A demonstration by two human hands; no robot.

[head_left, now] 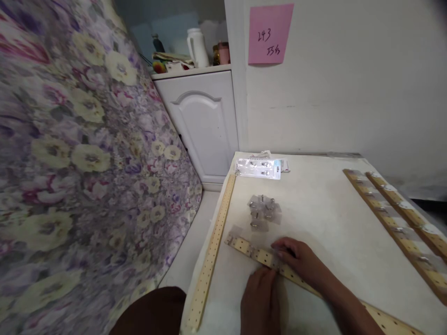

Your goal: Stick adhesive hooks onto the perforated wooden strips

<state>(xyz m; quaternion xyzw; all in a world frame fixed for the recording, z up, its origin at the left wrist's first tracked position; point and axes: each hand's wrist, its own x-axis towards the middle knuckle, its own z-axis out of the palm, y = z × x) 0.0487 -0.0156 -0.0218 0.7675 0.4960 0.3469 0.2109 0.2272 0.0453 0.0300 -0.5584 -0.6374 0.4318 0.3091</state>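
Lower centre of frame: both hands work on a perforated wooden strip (pixel 249 249) that lies slantwise on the white table (pixel 324 200), its near end running off toward the lower right. The left hand (pixel 260 298) lies flat on the strip's near edge, fingers together, pressing down rather than clasping. The right hand (pixel 300 263) arches over the strip from the right, fingers bent and gathered on something small and clear at the strip's face. Whether they nip it or only press on it, I cannot tell. Just above, mid-frame, sits a loose pile of clear hooks (pixel 263 211) with metal parts, near the strip but apart from it. An opened hook packet (pixel 259 168) lies beyond, by the table's far edge. A long strip (pixel 213 251) runs down the table's left edge, and two fitted strips (pixel 394 223), already carrying hooks in a row, lie at the right. Judgement: the work in hand looks like seating a hook on the strip. It would go best with the left palm pinning the wood so that it cannot pivot, the piece squared to the row of holes before pressure, and the press made firm and straight down. The spacing should match the fitted strips. The main risk I see is the strip skating on the smooth tabletop.
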